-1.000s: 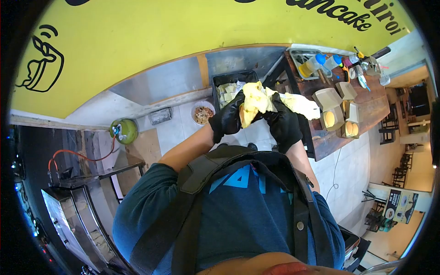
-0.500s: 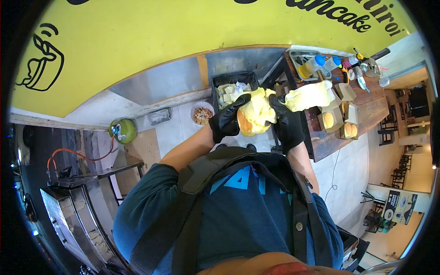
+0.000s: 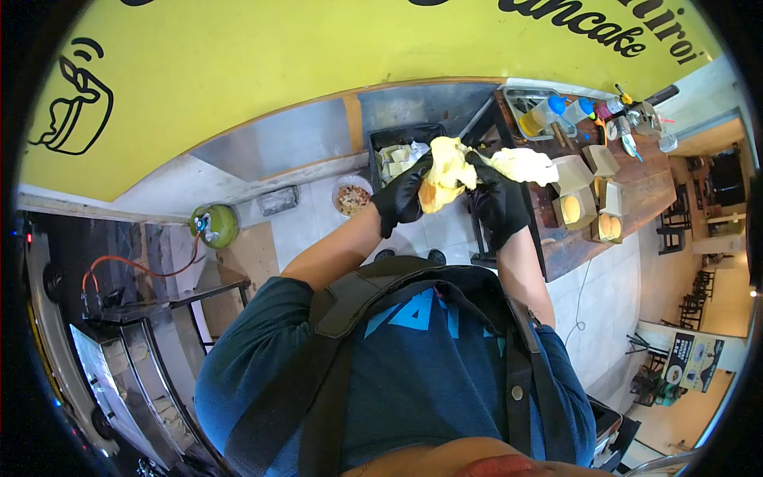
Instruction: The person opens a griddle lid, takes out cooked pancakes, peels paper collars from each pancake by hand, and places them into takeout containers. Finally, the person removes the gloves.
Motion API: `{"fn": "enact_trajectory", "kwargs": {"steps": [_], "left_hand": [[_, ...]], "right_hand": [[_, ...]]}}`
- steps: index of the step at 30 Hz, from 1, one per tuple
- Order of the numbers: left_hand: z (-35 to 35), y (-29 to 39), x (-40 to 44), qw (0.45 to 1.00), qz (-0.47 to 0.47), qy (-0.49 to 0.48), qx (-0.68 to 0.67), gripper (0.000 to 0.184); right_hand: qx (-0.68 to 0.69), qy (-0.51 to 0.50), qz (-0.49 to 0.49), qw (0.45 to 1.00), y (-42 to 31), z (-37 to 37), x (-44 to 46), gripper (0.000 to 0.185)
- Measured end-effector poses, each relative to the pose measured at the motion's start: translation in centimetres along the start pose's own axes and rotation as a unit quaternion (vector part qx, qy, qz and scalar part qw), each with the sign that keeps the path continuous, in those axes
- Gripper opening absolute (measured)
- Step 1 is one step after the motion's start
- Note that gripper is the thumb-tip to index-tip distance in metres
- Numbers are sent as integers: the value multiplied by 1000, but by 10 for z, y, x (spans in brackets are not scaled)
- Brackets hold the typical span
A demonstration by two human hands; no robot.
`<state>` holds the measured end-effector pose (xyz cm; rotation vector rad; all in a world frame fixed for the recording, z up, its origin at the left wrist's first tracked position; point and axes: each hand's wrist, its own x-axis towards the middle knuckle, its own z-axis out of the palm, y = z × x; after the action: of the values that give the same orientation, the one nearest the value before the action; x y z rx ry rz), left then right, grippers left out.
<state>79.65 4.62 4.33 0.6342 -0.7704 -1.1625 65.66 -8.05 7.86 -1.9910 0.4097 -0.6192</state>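
Observation:
Black gloves cover both hands. My left hand (image 3: pixel 400 199) is closed on the left edge of a crumpled yellow cloth (image 3: pixel 449 171), which has an orange-brown patch low on its left side. My right hand (image 3: pixel 499 203) grips the same soft bundle from the other side. Beyond the right glove a paler, nearly white length (image 3: pixel 524 165) sticks out to the right toward the table; whether it joins the yellow part is hidden by the fingers. The bundle is held in the air in front of my chest, over the floor.
A black crate (image 3: pixel 397 139) with pale blocks and a bowl of brown bits (image 3: pixel 350 196) sit beyond my hands. On the wooden table (image 3: pixel 568 246) at right are squeeze bottles (image 3: pixel 542 115) and open boxes (image 3: pixel 586 208) with round pancakes. A green gas cylinder (image 3: pixel 218 226) stands left.
Both hands have shifted slightly, and the bundle between them has turned and bunched up, showing less of its orange-brown patch. The pale length at right has moved left and droops differently.

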Motion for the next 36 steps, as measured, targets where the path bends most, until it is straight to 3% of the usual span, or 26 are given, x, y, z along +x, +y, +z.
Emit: {"fn": "enact_trajectory", "kwargs": {"steps": [1, 3, 4, 5, 6, 9, 11, 13, 14, 16, 18, 21, 22, 23, 24, 25, 27, 29, 30, 31, 33, 34, 36], "left_hand": [[7, 13, -2, 941, -109, 38, -319, 46], [-12, -1, 11, 999, -28, 25, -38, 52], [-13, 1, 14, 989, -47, 54, -128, 50], [-13, 3, 16, 971, -65, 82, -216, 48], [-12, 3, 12, 968, -56, 76, -233, 47], [-5, 5, 2, 972, -65, 99, -205, 51], [2, 11, -2, 982, -69, 127, -123, 57], [7, 21, -8, 995, -38, 92, -15, 63], [0, 16, -8, 995, -20, 88, -36, 63], [-1, 20, -5, 996, -14, 87, 7, 62], [-4, 23, -6, 995, -7, 84, 49, 61], [-20, 18, -12, 993, -62, 101, -22, 55], [-27, 14, -11, 987, -106, 95, -69, 51], [-29, 17, -11, 978, -151, 88, -116, 48], [-28, 18, -15, 964, -184, 97, -168, 42], [-23, 22, -17, 964, -184, 97, -169, 42], [-16, 28, -19, 935, -171, 59, -306, 43], [-13, 31, -17, 918, -166, 46, -358, 48], [-11, 34, -17, 917, -144, 17, -372, 52], [-6, 39, -17, 915, -122, -11, -384, 55], [-12, 36, -17, 940, -110, 1, -324, 61], [-8, 44, -19, 942, -87, 33, -323, 63], [-18, 45, -22, 925, -60, 66, -369, 66]], "right_hand": [[36, 6, 20, 999, -6, 1, 4, 32], [110, 22, 60, 992, -19, 4, 13, 31], [307, 70, 154, 937, -43, 7, 18, 31], [487, 114, 240, 832, -54, 9, 20, 31], [494, 104, 200, 839, -31, 10, 22, 31], [499, 108, 205, 835, -47, 14, 28, 30], [488, 91, 214, 841, -47, 10, 28, 31], [475, 73, 224, 848, -50, 8, 25, 31], [329, 71, 130, 933, -55, 8, 22, 31], [169, 66, 30, 983, -67, 4, 24, 31], [177, 80, 185, 963, -82, -6, 31, 31], [94, 50, 127, 986, -83, -23, 36, 29], [182, 51, 153, 970, -102, -23, 37, 26], [182, 51, 153, 970, -105, -27, 38, 26], [262, 42, 215, 940, -106, -34, 40, 25], [340, 31, 273, 899, -105, -42, 43, 24], [374, -12, 277, 885, -100, -56, 45, 27], [529, -23, 239, 814, -113, -59, 44, 30], [575, -79, 242, 777, -92, -71, 46, 32], [527, -25, 233, 817, -83, -73, 45, 35], [522, -16, 185, 833, -35, -90, 46, 36], [553, 13, 221, 804, -59, -87, 42, 37], [540, 34, 210, 814, -41, -91, 46, 38]]}}
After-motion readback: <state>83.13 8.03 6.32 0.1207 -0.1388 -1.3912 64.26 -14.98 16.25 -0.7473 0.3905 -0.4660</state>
